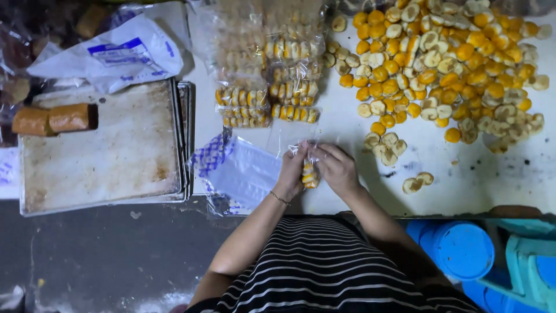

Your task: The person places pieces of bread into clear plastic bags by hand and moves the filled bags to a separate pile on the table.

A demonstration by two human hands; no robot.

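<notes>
My left hand (291,171) and my right hand (336,167) meet at the near edge of the white table (463,185). Between them they grip a small clear bag of yellow round cookies (309,174), the bag's open top (292,136) sticking up away from me. A large heap of loose yellow and pale round cookies (446,58) lies at the far right. Several filled clear bags of cookies (269,98) are stacked just beyond my hands. A pile of empty clear bags (243,174) lies left of my left hand.
A worn metal baking tray (104,156) sits at the left with two brown loaves (55,119) on its far corner. A white plastic bag with blue print (116,55) lies behind it. Blue plastic stools (463,249) stand under the table at right.
</notes>
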